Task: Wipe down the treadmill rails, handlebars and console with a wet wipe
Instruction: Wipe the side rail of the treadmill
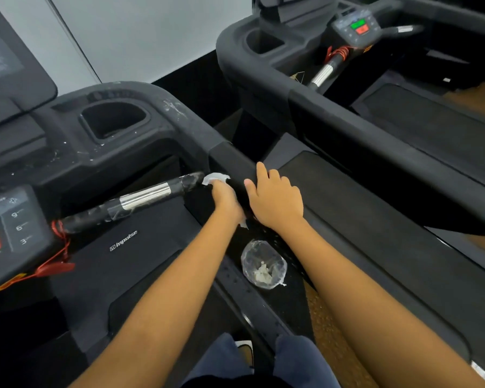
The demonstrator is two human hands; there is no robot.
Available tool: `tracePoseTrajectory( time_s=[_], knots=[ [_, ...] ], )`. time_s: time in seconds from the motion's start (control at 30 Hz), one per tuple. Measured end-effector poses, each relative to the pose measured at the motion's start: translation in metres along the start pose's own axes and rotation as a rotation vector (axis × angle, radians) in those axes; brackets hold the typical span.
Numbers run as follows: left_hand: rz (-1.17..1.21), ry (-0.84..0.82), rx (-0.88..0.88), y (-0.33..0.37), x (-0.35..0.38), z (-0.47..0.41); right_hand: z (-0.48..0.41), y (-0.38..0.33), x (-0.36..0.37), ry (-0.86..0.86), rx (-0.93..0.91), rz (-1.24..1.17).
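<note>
Two hands on the job here, both up against the side rail (227,155) on the right of this treadmill. Nearest to me, below the rail on the foot deck, there's a clear plastic bag (263,264) with some white scraps in it. My guess is it's parked there so it's in reach without taking up a hand. Just past that, the left hand (227,198) has its fingers curled round the wet wipe (216,179) and holds it bunched against the rail's inner face, with white poking out beyond the knuckles. The right hand (275,200) lies on top of the rail right beside it, fingers loose and a bit spread, holding nothing. Looks like it's only there for balance while the other one scrubs. Running off from the rail toward the middle is the handlebar (146,196), with what looks like crinkly plastic film on it. Its tip is just beside the wipe, so I'd say that's an easy next stop. Further along the rail is the cup holder (114,119), where the plastic has white scuffs and specks all round, so there's plenty left to wipe. Across from the rail sits the console (11,219) with its green and red buttons. Beyond the rail there's a second treadmill (347,130).
</note>
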State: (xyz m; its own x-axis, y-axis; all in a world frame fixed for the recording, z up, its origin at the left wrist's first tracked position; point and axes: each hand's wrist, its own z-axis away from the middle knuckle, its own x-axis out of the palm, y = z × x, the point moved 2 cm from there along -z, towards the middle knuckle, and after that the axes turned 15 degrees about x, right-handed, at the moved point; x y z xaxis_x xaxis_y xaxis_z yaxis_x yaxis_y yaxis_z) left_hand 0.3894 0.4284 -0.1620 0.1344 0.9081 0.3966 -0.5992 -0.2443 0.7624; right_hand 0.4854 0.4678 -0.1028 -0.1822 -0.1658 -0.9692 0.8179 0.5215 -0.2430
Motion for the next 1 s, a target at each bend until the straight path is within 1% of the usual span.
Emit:
tracePoseTrajectory(
  time_s=[0.07, 0.13, 0.27, 0.33, 0.4, 0.5, 0.57, 0.63, 0.73, 0.8, 0.87, 0.93, 1.0],
  knots=[
    [-0.006, 0.021, 0.004, 0.013, 0.003, 0.001, 0.0, 0.0, 0.0, 0.004, -0.007, 0.002],
    [-0.03, 0.006, 0.013, 0.004, 0.004, 0.026, 0.001, 0.001, -0.001, -0.002, -0.015, -0.004],
    [-0.034, -0.137, 0.049, -0.053, -0.001, 0.106, 0.002, 0.005, -0.002, -0.033, -0.062, 0.01],
    [-0.007, -0.174, 0.038, -0.061, 0.001, 0.119, 0.002, 0.011, -0.002, -0.057, -0.11, 0.002],
    [0.023, -0.172, 0.032, -0.05, 0.008, 0.099, 0.001, 0.02, -0.004, -0.104, -0.159, -0.044],
    [-0.06, -0.051, 0.106, -0.01, 0.01, 0.061, 0.003, 0.032, -0.008, -0.148, -0.228, -0.084],
    [-0.076, -0.052, 0.16, 0.008, 0.007, 0.034, 0.007, 0.035, -0.009, -0.125, -0.247, -0.056],
    [-0.051, -0.049, 0.177, 0.016, 0.006, 0.025, 0.011, 0.035, -0.009, -0.087, -0.258, -0.021],
    [-0.109, -0.017, 0.157, -0.002, 0.004, 0.038, 0.012, 0.037, -0.009, -0.084, -0.278, -0.013],
    [-0.107, -0.012, 0.096, -0.03, 0.001, 0.06, 0.012, 0.04, -0.011, -0.116, -0.299, -0.031],
    [-0.106, -0.054, 0.076, -0.05, 0.0, 0.082, 0.011, 0.044, -0.014, -0.151, -0.327, -0.063],
    [-0.127, -0.079, 0.075, -0.05, 0.004, 0.092, 0.011, 0.047, -0.016, -0.179, -0.341, -0.083],
    [-0.16, -0.028, 0.087, -0.035, 0.008, 0.083, 0.01, 0.049, -0.018, -0.203, -0.347, -0.1]
  ],
)
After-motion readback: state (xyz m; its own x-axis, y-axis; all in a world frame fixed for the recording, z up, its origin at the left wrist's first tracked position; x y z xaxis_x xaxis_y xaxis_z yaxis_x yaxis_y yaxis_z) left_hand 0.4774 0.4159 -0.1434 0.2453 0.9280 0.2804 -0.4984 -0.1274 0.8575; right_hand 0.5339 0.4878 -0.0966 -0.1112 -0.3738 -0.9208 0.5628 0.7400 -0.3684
